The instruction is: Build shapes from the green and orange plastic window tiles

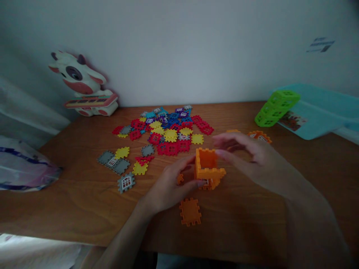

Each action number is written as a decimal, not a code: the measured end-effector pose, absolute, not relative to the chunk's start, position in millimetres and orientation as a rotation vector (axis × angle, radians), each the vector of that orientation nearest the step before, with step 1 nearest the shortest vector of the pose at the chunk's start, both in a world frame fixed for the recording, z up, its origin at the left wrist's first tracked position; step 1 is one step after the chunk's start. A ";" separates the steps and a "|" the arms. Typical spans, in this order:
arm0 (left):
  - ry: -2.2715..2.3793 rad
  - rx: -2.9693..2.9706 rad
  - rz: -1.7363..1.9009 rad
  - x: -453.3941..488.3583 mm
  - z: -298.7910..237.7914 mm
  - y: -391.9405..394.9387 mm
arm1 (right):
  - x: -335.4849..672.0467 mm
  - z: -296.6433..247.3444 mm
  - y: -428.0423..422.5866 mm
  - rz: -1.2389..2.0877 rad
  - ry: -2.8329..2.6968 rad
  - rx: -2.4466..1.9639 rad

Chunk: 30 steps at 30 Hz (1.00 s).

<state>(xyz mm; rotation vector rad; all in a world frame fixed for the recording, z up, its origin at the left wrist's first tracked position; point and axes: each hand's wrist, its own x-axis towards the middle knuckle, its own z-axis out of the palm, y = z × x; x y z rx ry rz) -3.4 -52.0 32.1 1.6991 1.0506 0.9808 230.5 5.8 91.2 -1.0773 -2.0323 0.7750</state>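
A partly built orange box (209, 173) of interlocking plastic panels is held above the table, its top open and a white window in a lower panel. My left hand (171, 185) grips it from the left side, with the thumb in front and the fingers behind. At its upper right, my right hand (249, 157) is open, fingers curved and apart from the thumb. The right thumb tip appears to meet the box's rim; whether it presses cannot be made out. A loose orange panel (190, 212) lies below the box. Beside my left fingers, a small orange piece (180, 178) is partly hidden.
Red, yellow, blue and purple panels form a pile (171, 130) at the back. Grey panels (126, 182) lie left. An orange window panel (259, 136) is behind my right hand. A green block tower (276, 108) leans against a blue bin (316, 112). A cow toy (84, 87) stands back left.
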 end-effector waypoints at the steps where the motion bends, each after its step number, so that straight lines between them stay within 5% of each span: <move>1: 1.058 1.678 0.989 -2.7 32.1 -51.8 | 233.8 90.6 2.4 0.720 -1.960 -1.075; 30: 1.124 1.642 1.045 4.2 28.6 -50.8 | 217.3 71.0 -22.4 0.895 -1.977 -0.999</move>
